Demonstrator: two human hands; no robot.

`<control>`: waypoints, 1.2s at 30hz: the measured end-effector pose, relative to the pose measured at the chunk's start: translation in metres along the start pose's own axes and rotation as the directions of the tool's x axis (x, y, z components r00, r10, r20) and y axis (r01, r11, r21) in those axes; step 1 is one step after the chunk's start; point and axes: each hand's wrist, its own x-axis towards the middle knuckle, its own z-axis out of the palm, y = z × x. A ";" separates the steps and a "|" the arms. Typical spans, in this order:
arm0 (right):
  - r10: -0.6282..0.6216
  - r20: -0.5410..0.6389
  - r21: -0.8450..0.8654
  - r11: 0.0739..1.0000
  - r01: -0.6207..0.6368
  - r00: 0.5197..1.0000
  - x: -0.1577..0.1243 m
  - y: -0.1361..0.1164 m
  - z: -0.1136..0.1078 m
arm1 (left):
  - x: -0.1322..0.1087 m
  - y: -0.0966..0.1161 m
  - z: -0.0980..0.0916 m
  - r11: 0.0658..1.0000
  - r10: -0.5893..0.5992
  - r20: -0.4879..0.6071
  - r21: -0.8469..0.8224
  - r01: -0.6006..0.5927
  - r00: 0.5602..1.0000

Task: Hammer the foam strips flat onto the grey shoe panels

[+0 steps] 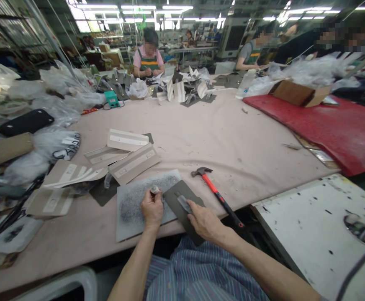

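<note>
Grey-green panel (182, 215) slants lengthwise off the slab (130, 213), rightward; half-curled right hand (204, 220) atop, grip unclear; left hand (152, 209) pinches a round piece (154, 190)

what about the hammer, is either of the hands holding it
No, the hammer lies on the table, apart from the left hand and the right hand.

Dark panel (176, 205) — matt, smooth; board (132, 205) — rough, pitted; metal hammer head (202, 171); wrinkled cloth table covering (207, 129).
</note>
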 end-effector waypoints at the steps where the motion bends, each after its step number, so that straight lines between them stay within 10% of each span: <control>1: 0.028 -0.024 0.020 0.999 -0.027 0.999 -0.001 -0.003 0.005 | 0.000 0.002 0.000 1.000 -0.006 -0.002 -0.024 0.006 1.000; 12: 0.200 -0.136 0.294 0.943 -0.153 0.970 0.004 -0.037 0.023 | 0.001 0.020 0.033 0.923 -0.041 0.408 -0.333 0.191 0.912; 17: 0.222 -0.263 0.414 0.905 -0.098 0.939 -0.002 -0.006 0.016 | -0.004 0.012 0.033 0.941 -0.018 0.428 -0.299 0.160 0.904; 22: 0.314 -0.473 0.087 0.946 -0.311 0.823 -0.007 0.054 -0.002 | -0.003 0.014 0.032 0.949 0.001 0.444 -0.282 0.139 0.896; 30: 0.392 -0.300 -0.110 0.892 -0.439 0.870 0.004 0.100 -0.012 | -0.003 0.011 0.031 0.964 0.015 0.460 -0.242 0.110 0.888; 36: 0.499 -0.100 0.303 0.839 -0.451 0.861 0.015 0.102 -0.028 | -0.003 0.009 0.032 0.979 0.031 0.455 -0.193 0.065 0.890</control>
